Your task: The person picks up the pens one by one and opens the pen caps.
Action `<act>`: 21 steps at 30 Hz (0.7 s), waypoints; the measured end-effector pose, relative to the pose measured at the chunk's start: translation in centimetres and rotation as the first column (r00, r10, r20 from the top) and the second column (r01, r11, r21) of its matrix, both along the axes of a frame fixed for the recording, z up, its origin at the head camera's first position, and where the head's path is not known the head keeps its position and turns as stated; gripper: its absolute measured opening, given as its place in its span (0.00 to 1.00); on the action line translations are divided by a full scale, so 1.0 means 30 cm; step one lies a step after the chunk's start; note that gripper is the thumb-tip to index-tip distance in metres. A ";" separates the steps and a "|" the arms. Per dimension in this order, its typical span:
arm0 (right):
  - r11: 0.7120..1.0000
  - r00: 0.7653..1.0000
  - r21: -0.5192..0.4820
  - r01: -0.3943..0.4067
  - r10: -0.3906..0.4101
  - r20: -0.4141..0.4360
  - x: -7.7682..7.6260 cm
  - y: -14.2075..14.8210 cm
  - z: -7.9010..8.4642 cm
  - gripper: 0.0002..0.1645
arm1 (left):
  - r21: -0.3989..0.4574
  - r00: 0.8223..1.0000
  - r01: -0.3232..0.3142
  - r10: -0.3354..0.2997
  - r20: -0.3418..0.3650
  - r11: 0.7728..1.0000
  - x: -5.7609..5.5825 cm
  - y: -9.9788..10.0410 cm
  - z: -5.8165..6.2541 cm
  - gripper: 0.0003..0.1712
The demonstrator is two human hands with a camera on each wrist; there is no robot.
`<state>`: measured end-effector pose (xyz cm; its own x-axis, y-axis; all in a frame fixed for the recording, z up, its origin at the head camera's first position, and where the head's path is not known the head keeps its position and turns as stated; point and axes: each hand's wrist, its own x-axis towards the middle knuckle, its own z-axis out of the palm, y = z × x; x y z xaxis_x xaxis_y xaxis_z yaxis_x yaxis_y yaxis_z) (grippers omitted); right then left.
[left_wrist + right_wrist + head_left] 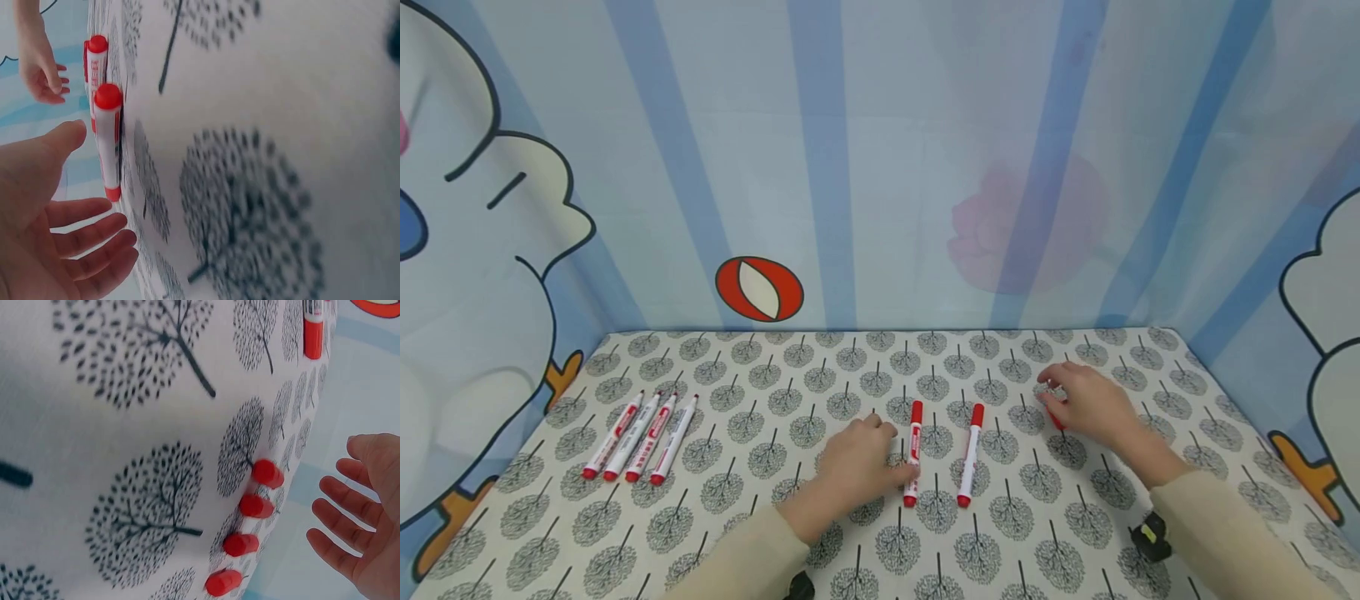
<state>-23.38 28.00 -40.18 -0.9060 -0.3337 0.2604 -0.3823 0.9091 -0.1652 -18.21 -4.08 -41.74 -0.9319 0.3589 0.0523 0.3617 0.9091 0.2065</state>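
Note:
Two white markers with red caps lie upright in the head view: a left marker [914, 446] and a right marker [972, 454]. My left hand [861, 458] hovers beside the left marker, its thumb overlapping it there. The left wrist view shows that hand [56, 206] with loose, spread fingers, a small gap from the nearer marker [108, 140]. Farther right, my right hand [1090, 404] is above a bit of red [1056, 414], mostly hidden. Several red marker ends [250, 506] show in the right wrist view, apart from the relaxed, bare-palmed right hand [369, 512].
Several more red-and-white markers [640, 437] lie side by side, slanted, at the left of the table. A tree-print cloth [760, 533] covers the table. Behind it hangs a pale blue striped curtain [895, 167] with cartoon prints.

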 end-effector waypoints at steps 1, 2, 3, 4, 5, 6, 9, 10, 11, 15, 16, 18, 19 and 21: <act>1.000 1.000 -0.004 -0.005 0.005 0.002 0.001 -0.006 -0.001 0.15 | -0.005 1.000 -0.002 0.002 0.000 1.000 0.001 0.008 -0.001 0.35; 1.000 1.000 -0.008 -0.009 0.009 0.004 0.002 -0.012 -0.001 0.15 | -0.008 1.000 -0.006 0.006 0.002 1.000 0.003 0.015 -0.002 0.35; 1.000 1.000 -0.008 -0.011 0.011 0.002 0.003 -0.018 -0.001 0.15 | -0.012 1.000 -0.008 0.008 0.004 1.000 0.004 0.021 -0.003 0.35; 1.000 1.000 -0.009 -0.017 0.017 -0.004 0.004 -0.024 -0.001 0.15 | -0.018 1.000 -0.010 0.010 0.002 1.000 0.005 0.027 -0.003 0.35; 1.000 1.000 -0.013 -0.024 0.024 -0.009 0.005 -0.030 0.000 0.15 | -0.019 1.000 -0.012 0.012 0.003 1.000 0.005 0.033 -0.005 0.34; 0.999 0.999 -0.016 -0.032 0.031 -0.017 0.006 -0.037 0.001 0.15 | -0.019 1.000 -0.016 0.016 0.005 1.000 0.005 0.037 -0.007 0.33; 0.999 0.998 -0.002 -0.048 0.048 -0.047 0.011 -0.052 -0.002 0.15 | -0.010 0.999 -0.031 0.032 0.025 0.999 0.008 0.049 -0.012 0.29; 0.999 0.997 0.003 -0.054 0.054 -0.056 0.014 -0.057 -0.002 0.15 | -0.002 0.999 -0.037 0.037 0.033 0.999 0.009 0.052 -0.014 0.28; 0.998 0.996 0.010 -0.061 0.062 -0.067 0.016 -0.061 -0.005 0.15 | 0.009 0.998 -0.042 0.042 0.042 0.999 0.011 0.055 -0.016 0.27; 0.994 0.990 0.039 -0.099 0.102 -0.096 0.029 -0.081 -0.014 0.15 | 0.042 0.996 -0.058 0.055 0.074 0.997 0.019 0.064 -0.019 0.26; 0.993 0.988 0.048 -0.107 0.111 -0.104 0.031 -0.087 -0.016 0.15 | 0.047 0.995 -0.059 0.055 0.077 0.997 0.020 0.067 -0.020 0.26; 0.992 0.988 0.057 -0.111 0.116 -0.101 0.037 -0.099 -0.018 0.15 | 0.053 0.995 -0.056 0.052 0.082 0.997 0.021 0.070 -0.020 0.24; 0.992 0.988 0.062 -0.111 0.117 -0.100 0.040 -0.104 -0.018 0.16 | 0.057 0.995 -0.056 0.051 0.087 0.997 0.021 0.071 -0.020 0.24; 0.992 0.989 0.069 -0.110 0.116 -0.088 0.046 -0.115 -0.018 0.16 | 0.066 0.995 -0.054 0.048 0.093 0.996 0.018 0.073 -0.021 0.21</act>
